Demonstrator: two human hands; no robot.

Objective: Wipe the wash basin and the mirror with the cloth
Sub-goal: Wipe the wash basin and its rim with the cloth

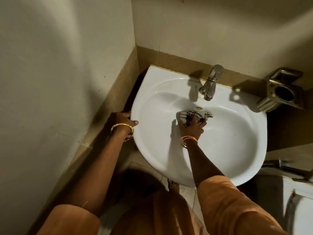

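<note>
Left hand (124,120): fingers curled over an edge, thumb lying flat on top, wrist bearing gold bangles (122,128), bare forearm reaching forward from an orange sleeve (71,219). Right hand (192,125): palm down, fingers bunched round a crumpled cloth (193,115), wrist with gold and red bangles, arm extended forward and to the left.

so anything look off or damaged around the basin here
Nothing stands out. The wash basin looks whole and unstained, the tap stands upright, and the metal holder sits on the ledge to its right. The right hand holds the cloth in the bowl; the left hand holds the rim.
</note>
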